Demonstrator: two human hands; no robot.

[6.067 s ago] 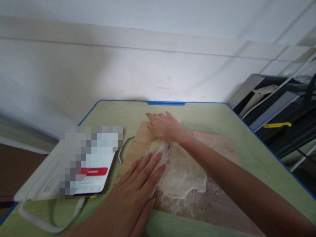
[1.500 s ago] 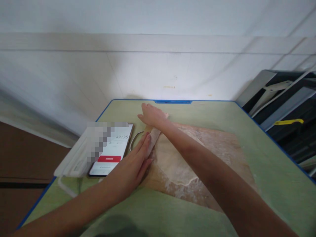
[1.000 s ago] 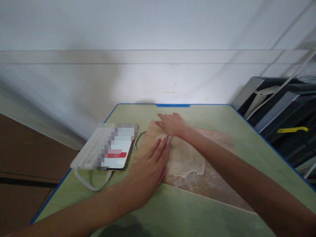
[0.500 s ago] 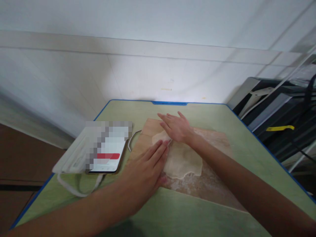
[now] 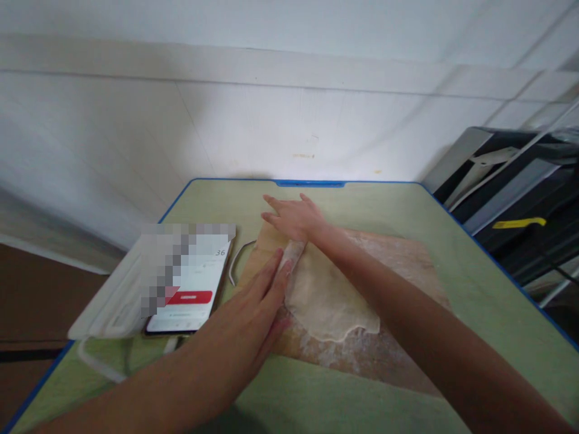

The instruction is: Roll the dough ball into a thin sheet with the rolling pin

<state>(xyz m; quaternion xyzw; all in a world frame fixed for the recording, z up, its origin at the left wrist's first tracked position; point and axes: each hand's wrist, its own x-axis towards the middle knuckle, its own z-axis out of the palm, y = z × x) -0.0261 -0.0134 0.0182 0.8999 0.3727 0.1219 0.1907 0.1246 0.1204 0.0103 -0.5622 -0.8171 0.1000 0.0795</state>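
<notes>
A thin, flat sheet of dough (image 5: 332,295) with an uneven edge lies on a floured wooden board (image 5: 409,271). Across its left side runs a rolling pin (image 5: 293,253) dusted with flour; only a short middle stretch of it shows. My left hand (image 5: 260,301) rests along the near end of the pin, fingers stretched out and flat. Over the far end lies my right hand (image 5: 294,217), palm down with its fingers spread. Both hands cover the pin's ends, and my right forearm hides part of the dough and board.
A phone (image 5: 192,301) with a lit screen leans on a white plastic box (image 5: 102,307) at the left. A pale cable (image 5: 97,361) loops beside them. The green table (image 5: 380,208) has a blue rim and meets a white wall (image 5: 253,126). Dark folded items (image 5: 511,193) stand at right.
Both hands and the rolling pin have moved left across the dough, uncovering more of the sheet to the right of the pin. The view has shifted slightly.
</notes>
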